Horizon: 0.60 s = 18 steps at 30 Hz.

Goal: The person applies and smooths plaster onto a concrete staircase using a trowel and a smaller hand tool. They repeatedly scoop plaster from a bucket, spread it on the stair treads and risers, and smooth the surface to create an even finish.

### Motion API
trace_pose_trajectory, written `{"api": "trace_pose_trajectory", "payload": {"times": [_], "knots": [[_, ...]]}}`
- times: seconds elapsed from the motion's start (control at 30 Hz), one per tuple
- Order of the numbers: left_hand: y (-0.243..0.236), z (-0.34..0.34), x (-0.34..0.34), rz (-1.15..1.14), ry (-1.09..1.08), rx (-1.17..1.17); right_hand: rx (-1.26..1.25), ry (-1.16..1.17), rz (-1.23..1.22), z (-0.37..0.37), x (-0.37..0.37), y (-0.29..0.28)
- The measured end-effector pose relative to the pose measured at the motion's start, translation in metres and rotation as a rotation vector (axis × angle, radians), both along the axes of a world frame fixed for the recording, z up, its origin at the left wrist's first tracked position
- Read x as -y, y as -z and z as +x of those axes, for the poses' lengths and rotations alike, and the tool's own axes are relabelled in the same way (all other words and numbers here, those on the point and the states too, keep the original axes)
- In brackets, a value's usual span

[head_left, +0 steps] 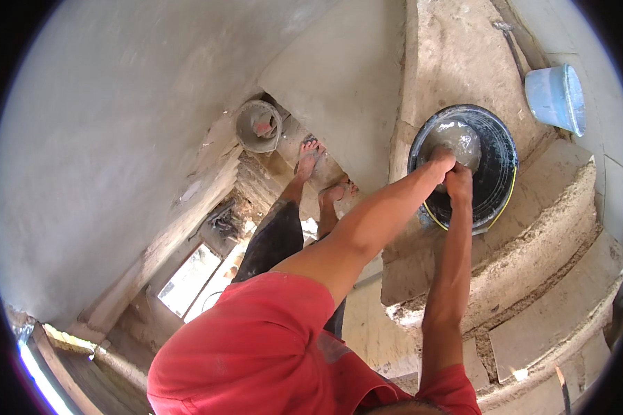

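A black bucket [497, 149] with a yellow handle stands on the rough ledge to the right, with wet, grey, shiny liquid in its bottom. Both my arms reach down into it. My left hand [441, 160] is over the liquid, its fingers bent and partly out of sight. Right against it, on the near side, my right hand [458, 181] is closed with curled fingers. Whatever lies between the two hands, if anything, is hidden by them.
A light blue bucket [557, 97] lies tipped on the ledge beyond, beside a hammer-like tool [511, 45]. A grey-crusted bucket [257, 126] stands near my bare feet [308, 160] on a narrow step. Broken-edged steps [533, 235] curve on the near right; a plastered wall [118, 138] rises left.
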<state>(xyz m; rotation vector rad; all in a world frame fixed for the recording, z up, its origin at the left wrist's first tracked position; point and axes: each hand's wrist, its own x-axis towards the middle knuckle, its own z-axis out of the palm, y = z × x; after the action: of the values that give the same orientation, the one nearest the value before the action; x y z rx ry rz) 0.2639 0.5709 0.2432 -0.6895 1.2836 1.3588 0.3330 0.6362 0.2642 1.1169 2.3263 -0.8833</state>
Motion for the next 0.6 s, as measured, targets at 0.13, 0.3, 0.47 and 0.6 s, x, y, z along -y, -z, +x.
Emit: {"api": "trace_pose_trajectory", "payload": {"times": [0.13, 0.3, 0.47, 0.6], "knots": [[-0.064, -0.010, 0.015, 0.139, -0.093, -0.207, -0.354, 0.403, -0.318, -0.002, 0.008, -0.105], [-0.127, -0.009, 0.020, 0.145, -0.062, -0.592, -0.699, 0.673, -0.136, -0.004, 0.008, -0.174], [-0.129, -0.005, 0.053, 0.075, -0.071, -1.004, -0.135, 0.067, 0.218, 0.003, -0.025, -0.072], [-0.134, -0.001, 0.109, 0.194, 0.028, -0.764, -0.092, 0.180, 0.235, 0.016, -0.033, 0.020]]}}
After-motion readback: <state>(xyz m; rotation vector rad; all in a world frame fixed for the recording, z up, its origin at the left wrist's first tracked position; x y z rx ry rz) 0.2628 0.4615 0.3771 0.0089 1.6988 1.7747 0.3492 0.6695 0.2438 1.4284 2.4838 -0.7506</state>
